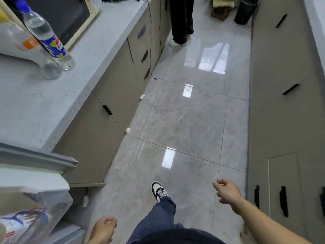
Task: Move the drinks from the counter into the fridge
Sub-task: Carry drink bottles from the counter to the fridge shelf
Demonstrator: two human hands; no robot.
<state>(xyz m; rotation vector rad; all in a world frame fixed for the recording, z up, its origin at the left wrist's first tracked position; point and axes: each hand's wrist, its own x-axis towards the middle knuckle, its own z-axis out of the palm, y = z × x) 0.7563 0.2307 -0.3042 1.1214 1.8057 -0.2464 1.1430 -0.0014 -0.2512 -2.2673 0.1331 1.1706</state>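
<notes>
I count 2 hands: left hand (103, 230) and right hand (226, 192), both loosely curled, nothing in either. On the counter (44, 106) I see 2 drink bottles: 1 clear Pepsi bottle (47, 37) w/ blue cap, and 1 paler bottle w/ orange label (17, 43) behind it, partly cut off by the frame edge, so there may be more I can't tell. 1 microwave (70, 16) on the same counter. 1 fridge door (35, 173) at lower left, approx 1 bottle (24, 221) in its shelf, blurred. 1 sneaker (159, 191) of mine. 1 other person's legs (181, 20) at the top. 3 white paper scraps on the floor (184, 120).
</notes>
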